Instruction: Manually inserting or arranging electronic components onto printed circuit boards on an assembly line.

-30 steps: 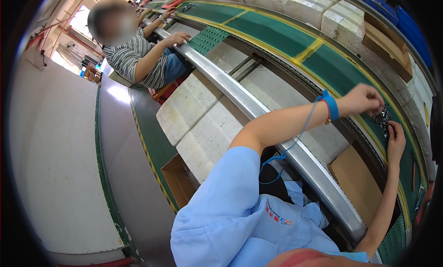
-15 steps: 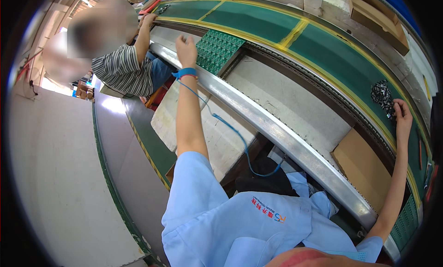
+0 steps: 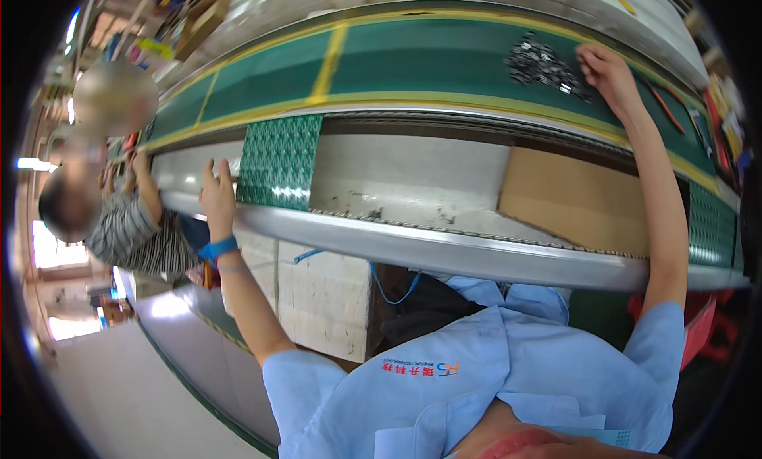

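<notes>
My left hand (image 3: 217, 195), with a blue wrist strap (image 3: 217, 248) on its wrist, is raised at the left end of a green circuit board panel (image 3: 279, 162). Two of its fingers point up and apart, and nothing shows between them. The panel bridges the gap between the metal front rail (image 3: 444, 251) and the belt. Over the green belt (image 3: 429, 58), my right hand (image 3: 606, 71) is beside a pile of small, shiny dark metal parts (image 3: 540, 63). Its fingers are curled together at the pile's right side; whatever they hold is too small to make out.
A brown cardboard sheet (image 3: 575, 198) lies in the recess behind the rail. More green panel (image 3: 711, 229) sits at the right end. Red-handled pliers (image 3: 667, 109) and other tools lie on the belt's far right. A person in a striped shirt (image 3: 131, 237) works at the left.
My view has swung to the right, so the belt now runs more level. My left hand's fingers have stretched out from a looser curl. The right hand stays by the pile.
</notes>
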The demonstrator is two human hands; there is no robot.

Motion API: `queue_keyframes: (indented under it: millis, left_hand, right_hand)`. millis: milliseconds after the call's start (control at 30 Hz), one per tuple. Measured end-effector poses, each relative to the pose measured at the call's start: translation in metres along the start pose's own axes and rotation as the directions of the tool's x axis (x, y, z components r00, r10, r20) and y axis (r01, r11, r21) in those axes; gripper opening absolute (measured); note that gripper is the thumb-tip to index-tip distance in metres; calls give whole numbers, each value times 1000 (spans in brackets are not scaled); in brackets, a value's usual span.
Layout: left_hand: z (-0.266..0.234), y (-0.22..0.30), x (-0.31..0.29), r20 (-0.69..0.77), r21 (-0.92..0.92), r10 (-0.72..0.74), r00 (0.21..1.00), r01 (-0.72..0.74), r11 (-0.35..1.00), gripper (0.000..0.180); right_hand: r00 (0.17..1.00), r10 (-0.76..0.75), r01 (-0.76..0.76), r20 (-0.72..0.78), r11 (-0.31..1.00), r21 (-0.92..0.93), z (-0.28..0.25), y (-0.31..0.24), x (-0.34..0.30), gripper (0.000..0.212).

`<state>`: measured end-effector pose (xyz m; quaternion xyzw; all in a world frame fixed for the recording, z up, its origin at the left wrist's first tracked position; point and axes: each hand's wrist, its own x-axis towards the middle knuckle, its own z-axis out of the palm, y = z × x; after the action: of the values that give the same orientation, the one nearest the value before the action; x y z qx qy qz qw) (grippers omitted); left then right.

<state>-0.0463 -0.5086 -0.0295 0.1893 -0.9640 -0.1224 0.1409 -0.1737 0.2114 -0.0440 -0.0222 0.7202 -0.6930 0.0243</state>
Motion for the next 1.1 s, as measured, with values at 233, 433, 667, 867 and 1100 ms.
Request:
queue_keyframes:
  millis: [233,433,667,867,1100]
  left_hand:
    - [-6,150,-89,112,-88,537,836,-530,844,58]
    - [-4,259,-148,214,-95,711,670,-710,698,72]
    - [20,348,-117,37,-35,903,427,-903,428,18]
    - [92,413,-27,-36,-161,986,165,-974,157,18]
    - [121,408,-20,-114,-422,972,205,-896,140,14]
  right_hand:
    - [1000,-2,8,19,951,-309,21,-20,-9,26]
    - [1000,16,-4,24,904,-428,8,-6,-2,26]
    - [999,-18,32,29,799,-601,14,-7,2,17]
    - [876,-422,381,234,307,-872,63,-37,-16,13]
    - [910,-359,395,206,605,-691,107,-69,-55,13]
